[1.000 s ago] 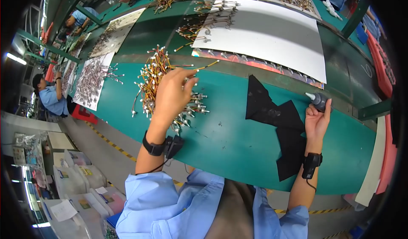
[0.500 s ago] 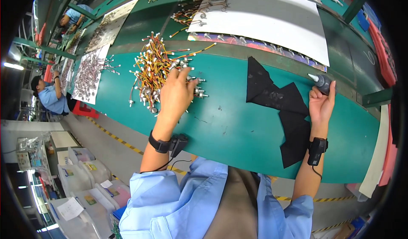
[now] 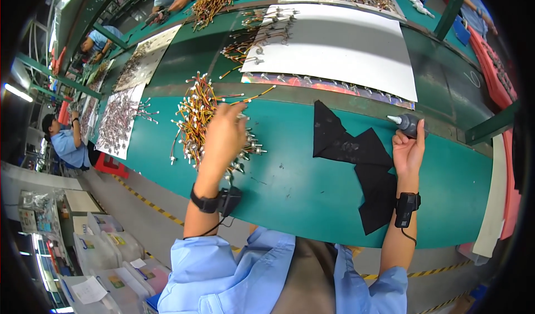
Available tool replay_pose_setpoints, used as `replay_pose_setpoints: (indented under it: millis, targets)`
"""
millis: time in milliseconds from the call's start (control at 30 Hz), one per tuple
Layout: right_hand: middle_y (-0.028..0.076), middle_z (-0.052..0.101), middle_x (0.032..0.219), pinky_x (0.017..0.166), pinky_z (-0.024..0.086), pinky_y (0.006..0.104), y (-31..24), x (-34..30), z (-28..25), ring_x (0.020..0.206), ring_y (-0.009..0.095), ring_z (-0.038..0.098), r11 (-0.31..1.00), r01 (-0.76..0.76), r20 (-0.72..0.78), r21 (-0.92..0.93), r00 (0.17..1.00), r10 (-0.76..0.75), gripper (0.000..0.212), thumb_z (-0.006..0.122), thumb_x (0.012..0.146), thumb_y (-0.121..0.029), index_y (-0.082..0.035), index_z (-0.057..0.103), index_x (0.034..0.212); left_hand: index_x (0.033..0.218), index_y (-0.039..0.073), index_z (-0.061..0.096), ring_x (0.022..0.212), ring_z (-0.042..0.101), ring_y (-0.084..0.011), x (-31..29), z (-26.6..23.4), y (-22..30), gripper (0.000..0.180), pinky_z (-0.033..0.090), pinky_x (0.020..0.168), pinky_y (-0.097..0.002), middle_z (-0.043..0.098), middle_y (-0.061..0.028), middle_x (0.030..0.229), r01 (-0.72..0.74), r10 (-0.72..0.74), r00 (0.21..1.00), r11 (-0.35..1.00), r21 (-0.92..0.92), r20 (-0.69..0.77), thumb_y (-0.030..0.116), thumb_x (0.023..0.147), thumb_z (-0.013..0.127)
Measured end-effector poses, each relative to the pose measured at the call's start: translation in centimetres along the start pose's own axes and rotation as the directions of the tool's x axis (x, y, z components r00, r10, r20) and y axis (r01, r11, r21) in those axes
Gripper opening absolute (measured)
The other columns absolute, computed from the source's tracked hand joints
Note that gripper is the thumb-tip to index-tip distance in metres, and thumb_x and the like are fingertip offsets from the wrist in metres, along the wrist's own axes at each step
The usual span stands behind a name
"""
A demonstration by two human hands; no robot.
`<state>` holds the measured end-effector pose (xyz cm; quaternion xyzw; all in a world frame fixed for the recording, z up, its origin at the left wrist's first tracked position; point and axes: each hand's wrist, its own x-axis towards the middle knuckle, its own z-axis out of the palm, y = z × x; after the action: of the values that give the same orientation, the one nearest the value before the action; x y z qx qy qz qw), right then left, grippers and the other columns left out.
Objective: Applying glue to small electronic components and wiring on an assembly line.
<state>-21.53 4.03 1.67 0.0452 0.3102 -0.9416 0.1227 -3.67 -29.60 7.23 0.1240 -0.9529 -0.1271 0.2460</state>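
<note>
My left hand (image 3: 224,138) is over the right side of a heap of small metal parts with orange, black and brown wires (image 3: 196,110). Its fingers are loosely bent with thumb and forefinger apart, and no part shows between them. The far fingers are partly hidden. At the right, my right hand (image 3: 408,152) is closed around a small dark squeeze bottle (image 3: 409,125) with a pale pointed nozzle, its forefinger stretched up along the side. The nozzle points left. Between my hands a folded black cloth (image 3: 351,149) lies on the green tabletop (image 3: 290,202).
Beyond the near strip lies a large white sheet (image 3: 345,40) with wired parts on its left end. Another white sheet (image 3: 120,121) with many parts is at the left. A green post (image 3: 490,121) stands at the right. Co-workers sit along the far and left sides.
The view has tilted up, so the table sits lower and more of the far side shows. My left hand has shifted over the heap; my right hand still holds the bottle.
</note>
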Motion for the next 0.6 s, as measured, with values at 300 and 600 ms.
replay_pose_setpoints:
  millis: [300,600]
  targets:
    - [0.003,0.054,0.075,0.047,0.030,0.0211,-0.1,0.1,0.0,0.052,0.008,0.037,1.000,-0.025,-0.005,-0.015,1.000,0.025,0.024,0.053,0.088,-0.029,-0.006,0.051,0.088,0.099,-0.002,0.057,0.062,0.049,-0.0079,-0.3,-11.1,1.9,0.017,0.039,0.056,-0.0204,0.055,-0.0062,0.090,0.085,-0.421,0.825,0.751,-0.655,-0.377,0.005,0.084,0.055]
    - [0.003,0.053,0.075,0.047,0.030,0.0208,0.0,-0.3,0.5,0.052,0.008,0.037,1.000,-0.013,-0.008,-0.024,1.000,0.013,0.023,0.054,0.088,-0.029,-0.007,0.051,0.089,0.105,-0.003,0.051,0.069,0.049,-0.0106,0.3,-9.9,2.3,0.021,0.038,0.056,-0.0205,0.055,-0.0098,0.095,-0.262,-0.513,0.793,0.200,-0.944,-0.328,0.007,0.086,0.050]
